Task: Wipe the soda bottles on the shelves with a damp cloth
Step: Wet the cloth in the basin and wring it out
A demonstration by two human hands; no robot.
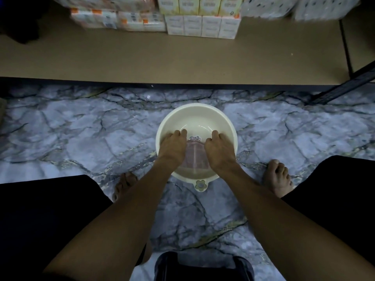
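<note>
A cream plastic basin (203, 110) with water stands on the marble-patterned floor in front of me. A pinkish cloth (195, 154) lies in the water. My left hand (172, 146) grips the cloth's left edge with curled fingers. My right hand (220, 148) grips its right edge the same way. The cloth is stretched between both hands. No soda bottles are in view.
A low brown shelf board (182, 57) runs across behind the basin, with white and orange cartons (203, 25) stacked at its back. A dark metal shelf post (345, 86) is at the right. My bare feet (278, 179) flank the basin.
</note>
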